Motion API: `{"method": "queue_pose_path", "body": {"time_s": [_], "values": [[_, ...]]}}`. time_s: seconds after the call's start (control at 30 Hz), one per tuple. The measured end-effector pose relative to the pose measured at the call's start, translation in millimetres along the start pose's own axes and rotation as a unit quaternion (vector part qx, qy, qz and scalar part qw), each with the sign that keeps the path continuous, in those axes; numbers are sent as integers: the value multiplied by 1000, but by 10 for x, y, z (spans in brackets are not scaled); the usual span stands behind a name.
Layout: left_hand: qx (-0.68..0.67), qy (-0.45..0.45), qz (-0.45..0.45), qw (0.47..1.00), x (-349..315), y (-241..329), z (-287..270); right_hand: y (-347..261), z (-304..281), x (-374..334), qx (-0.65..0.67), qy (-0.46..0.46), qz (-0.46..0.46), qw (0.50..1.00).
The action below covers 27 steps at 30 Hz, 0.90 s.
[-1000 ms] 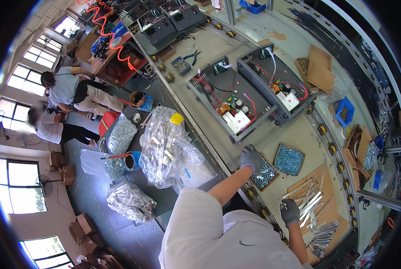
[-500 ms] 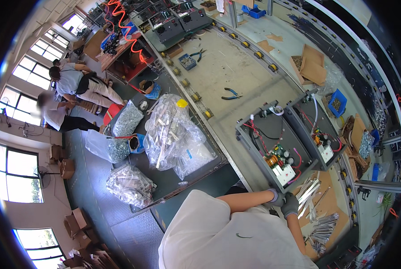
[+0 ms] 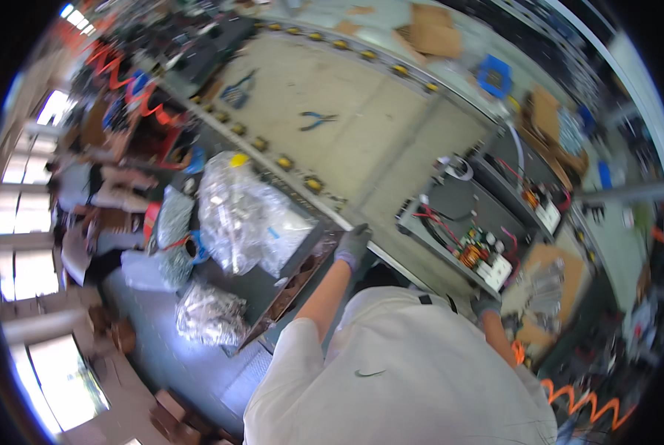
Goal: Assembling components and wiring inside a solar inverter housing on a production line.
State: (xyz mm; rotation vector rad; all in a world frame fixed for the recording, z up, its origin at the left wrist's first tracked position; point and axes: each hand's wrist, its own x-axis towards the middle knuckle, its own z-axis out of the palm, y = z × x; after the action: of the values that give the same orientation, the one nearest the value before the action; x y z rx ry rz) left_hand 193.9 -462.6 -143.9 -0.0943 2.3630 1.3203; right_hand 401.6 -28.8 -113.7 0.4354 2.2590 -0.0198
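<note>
My left hand (image 3: 355, 246), in a grey glove, rests on the metal edge of the conveyor bench (image 3: 402, 276), with nothing seen in it. My right hand (image 3: 486, 302), also gloved, is at the near corner of an open grey metal case (image 3: 458, 248); its fingers are blurred and partly hidden. Inside that case are a circuit board (image 3: 480, 248) with a copper coil, red and black wires and a white block. A second similar case (image 3: 528, 189) stands against its right side. Metal strips (image 3: 545, 285) lie on cardboard beside my right hand.
Blue-handled pliers (image 3: 317, 120) and a small blue tray (image 3: 235, 96) lie farther up the bench. Clear bags of metal parts (image 3: 246, 215) cover a dark table to the left. A blue bin (image 3: 495, 76) and cardboard boxes (image 3: 547, 119) stand beyond the roller rail. Two people work far left.
My hands, together near the case's lower corner before, are now apart. The left has moved left to the bench edge; the right stays by the case. The view has turned and blurred.
</note>
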Motion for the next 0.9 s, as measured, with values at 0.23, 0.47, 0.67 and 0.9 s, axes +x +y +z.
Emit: {"method": "queue_pose_path", "body": {"time_s": [0.23,0.47,0.67,0.9], "values": [[-160,74,1,984,42,863,232,314,530,207,129,84,64,986],[-150,2,135,979,-90,1908,443,648,-329,-207,848,222,117,467],[-58,-3,153,987,231,1724,777,258,-1004,-406,694,274,88,660],[-106,-48,60,991,61,1920,589,110,-915,-701,517,253,170,800]]}}
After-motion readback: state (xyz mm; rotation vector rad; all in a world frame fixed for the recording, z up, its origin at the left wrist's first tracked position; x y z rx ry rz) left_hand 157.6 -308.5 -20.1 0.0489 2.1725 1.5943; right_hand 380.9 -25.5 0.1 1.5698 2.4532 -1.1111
